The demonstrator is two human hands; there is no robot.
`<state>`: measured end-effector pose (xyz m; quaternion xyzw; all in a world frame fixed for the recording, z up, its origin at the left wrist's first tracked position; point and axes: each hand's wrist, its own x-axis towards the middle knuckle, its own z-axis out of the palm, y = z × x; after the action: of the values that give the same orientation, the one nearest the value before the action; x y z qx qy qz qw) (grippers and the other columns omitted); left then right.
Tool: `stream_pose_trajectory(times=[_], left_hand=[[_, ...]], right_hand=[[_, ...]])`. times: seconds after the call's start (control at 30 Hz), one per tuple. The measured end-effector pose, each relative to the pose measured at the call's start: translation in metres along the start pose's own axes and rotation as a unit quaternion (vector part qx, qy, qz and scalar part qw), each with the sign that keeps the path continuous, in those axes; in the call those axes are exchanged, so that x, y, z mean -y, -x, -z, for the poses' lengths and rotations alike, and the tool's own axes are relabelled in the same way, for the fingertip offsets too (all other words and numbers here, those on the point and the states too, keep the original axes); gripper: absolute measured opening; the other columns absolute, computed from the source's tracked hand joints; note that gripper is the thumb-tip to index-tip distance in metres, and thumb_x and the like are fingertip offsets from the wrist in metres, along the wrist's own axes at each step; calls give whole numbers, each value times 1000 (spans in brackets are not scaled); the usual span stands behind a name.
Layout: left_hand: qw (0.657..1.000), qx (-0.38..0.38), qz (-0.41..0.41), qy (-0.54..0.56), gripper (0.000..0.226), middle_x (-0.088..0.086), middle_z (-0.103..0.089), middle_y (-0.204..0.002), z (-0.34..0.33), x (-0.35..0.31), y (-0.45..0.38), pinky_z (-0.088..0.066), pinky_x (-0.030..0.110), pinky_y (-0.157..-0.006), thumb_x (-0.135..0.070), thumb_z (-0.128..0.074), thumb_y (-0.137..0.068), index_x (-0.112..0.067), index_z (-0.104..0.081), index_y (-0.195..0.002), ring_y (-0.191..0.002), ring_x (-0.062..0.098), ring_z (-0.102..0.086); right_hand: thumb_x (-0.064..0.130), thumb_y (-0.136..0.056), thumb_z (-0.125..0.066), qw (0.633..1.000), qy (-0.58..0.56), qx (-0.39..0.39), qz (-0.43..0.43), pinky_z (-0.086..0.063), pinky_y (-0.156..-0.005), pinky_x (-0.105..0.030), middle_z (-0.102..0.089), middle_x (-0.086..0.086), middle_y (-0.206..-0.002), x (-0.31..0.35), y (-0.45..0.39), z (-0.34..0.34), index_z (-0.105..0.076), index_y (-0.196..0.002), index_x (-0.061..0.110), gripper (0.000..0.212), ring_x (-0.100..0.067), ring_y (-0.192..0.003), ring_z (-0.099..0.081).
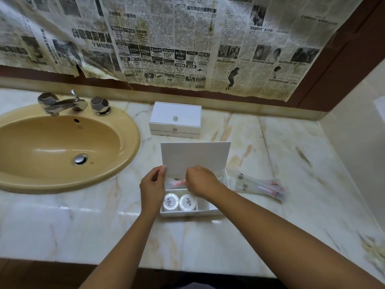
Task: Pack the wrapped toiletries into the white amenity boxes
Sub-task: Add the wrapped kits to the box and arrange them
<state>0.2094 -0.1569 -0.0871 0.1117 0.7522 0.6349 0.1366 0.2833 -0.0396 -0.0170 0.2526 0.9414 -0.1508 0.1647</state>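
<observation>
Soft, warm indoor light is falling from overhead, leaving only faint shadows. Pale glare is streaking across the marble tabletop (260,226) near its front edge and glinting on the chrome tap (62,104). The wide lens is bending the wall edges outward, and the far right corner is smearing into blur.

1. The right hand (200,180) covers part of the open white amenity box (212,211) — whether its curled fingers pinch the red-and-white wrapped item (177,183) beneath them cannot be told.
2. That wrapped item shows only as a blurred strip between the two hands.
3. The raised white lid (195,157) hides the box's back wall.
4. The clear wrapped packets (260,185) on the marble counter (270,142) are smeared; their contents are unreadable.
5. The tan oval basin (52,151) is cut off at the left edge.
6. Print on the closed white box (175,119) is too small to read.
</observation>
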Motion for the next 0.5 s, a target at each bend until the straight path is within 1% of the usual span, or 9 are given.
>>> stream_pose_trajectory(times=[0.03, 0.07, 0.1, 0.13, 0.23, 0.3, 0.37, 0.4, 0.5], left_hand=[[1000, -1, 1, 0, 17, -8, -72, -89, 0, 0, 0, -44, 4, -68, -22, -57, -97, -14, -71, -94, -77, -7, -63], [1000, -2, 0, -2, 17, -9, -72, -89, 0, 0, 0, -44, 4, -68, -23, -57, -97, -15, -71, -94, -78, -7, -63], [1000, -2, -2, -3, 16, -9, -72, -89, -1, -1, 0, -43, 4, -68, -23, -57, -97, -15, -71, -94, -78, -7, -63], [1000, -4, -3, -5, 16, -9, -71, -89, -1, -1, 0, -43, 4, -68, -22, -57, -97, -15, -71, -94, -77, -8, -62], [1000, -6, -6, -9, 16, -8, -71, -87, 0, 0, 0, -44, 5, -67, -22, -57, -97, -14, -71, -94, -75, -7, -62], [1000, -5, -5, -12, 17, -7, -71, -88, 0, 1, -1, -45, 6, -67, -23, -57, -97, -14, -71, -95, -74, -6, -61], [1000, -6, -4, -11, 16, -8, -71, -87, 0, 1, -1, -45, 6, -66, -23, -57, -97, -15, -71, -95, -72, -7, -61], [1000, -7, -3, -10, 15, -9, -71, -88, -1, 0, -1, -44, 5, -66, -22, -57, -97, -15, -71, -95, -73, -8, -61], [1000, -8, -1, -10, 14, -11, -70, -89, -1, 0, 0, -43, 3, -67, -22, -57, -96, -17, -70, -95, -78, -9, -62]], right_hand=[[19, -93, -55, 1000, -9, 11, -4, -37, -66, -28, -49, -5, -73, -1, -1, 0, -48, -70, 10, 26, -28, -75, -50], [29, -96, -53, 1000, -15, 18, -3, -40, -68, -29, -56, -8, -83, -1, 0, 2, -56, -82, 8, 25, -27, -78, -51], [37, -97, -49, 1000, -12, 19, 1, -42, -70, -30, -60, -9, -93, -1, 0, 3, -61, -94, 9, 31, -27, -81, -53], [42, -98, -45, 1000, -6, 11, 9, -43, -72, -32, -61, -8, -99, -1, 1, 4, -63, -101, 10, 37, -26, -85, -55], [54, -97, -36, 999, -7, 2, 44, -43, -78, -35, -60, -7, -105, 1, 5, 0, -69, -104, 15, 51, -24, -96, -55], [61, -95, -31, 998, -14, 40, 49, -42, -85, -38, -58, -7, -113, 0, 8, -8, -67, -114, 21, 57, -24, -105, -52], [64, -95, -27, 997, -8, 59, 47, -40, -92, -40, -55, -7, -123, -2, 11, -14, -61, -126, 25, 60, -25, -115, -48], [65, -95, -26, 997, -3, 56, 46, -39, -93, -40, -54, -7, -124, -2, 12, -15, -60, -128, 26, 60, -25, -117, -47], [64, -95, -28, 999, -6, 13, 51, -40, -91, -40, -55, -8, -121, -1, 15, -9, -63, -123, 24, 61, -25, -113, -49]])
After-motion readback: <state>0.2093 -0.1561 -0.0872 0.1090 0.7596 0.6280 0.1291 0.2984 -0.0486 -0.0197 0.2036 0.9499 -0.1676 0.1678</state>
